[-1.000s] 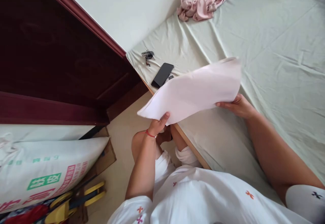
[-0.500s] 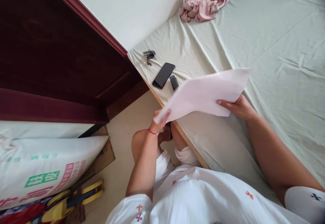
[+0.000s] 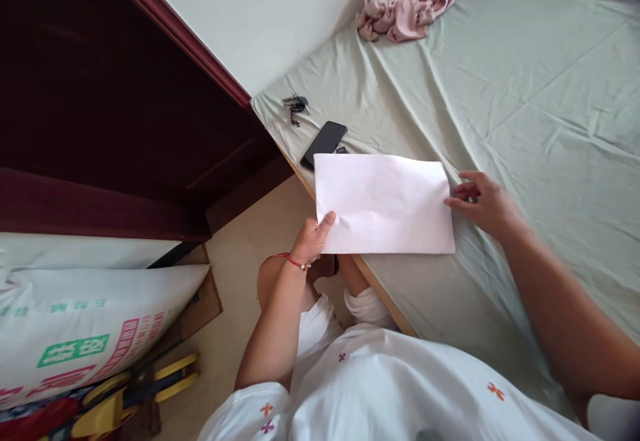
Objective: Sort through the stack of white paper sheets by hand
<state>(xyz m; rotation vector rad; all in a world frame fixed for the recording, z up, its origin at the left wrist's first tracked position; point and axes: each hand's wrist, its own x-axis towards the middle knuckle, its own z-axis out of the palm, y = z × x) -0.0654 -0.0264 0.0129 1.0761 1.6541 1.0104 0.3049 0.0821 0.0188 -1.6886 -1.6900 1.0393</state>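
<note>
A blank white sheet of paper (image 3: 385,204) is held out flat over the bed's near edge. My left hand (image 3: 313,236), with a red bracelet at the wrist, pinches its lower left corner, thumb on top and fingers hidden beneath. At the paper's right edge is my right hand (image 3: 483,201), fingers apart and slightly curled, the thumb tip at or just beside the edge; it does not grip the sheet. Just past the paper's upper left corner lies a black phone (image 3: 325,141), partly covered, with a small dark object (image 3: 342,150) mostly hidden beside it.
The bed (image 3: 550,121) has a wrinkled pale green sheet. Keys (image 3: 296,106) lie near its left edge, and a pink cloth (image 3: 400,8) is bunched at the back. A dark red wooden panel (image 3: 110,108) and a printed white sack (image 3: 100,328) stand left.
The paper has turned from a bent, tilted position to flat and level, covering more of the phone and small object. My right hand has let go of it and moved slightly right.
</note>
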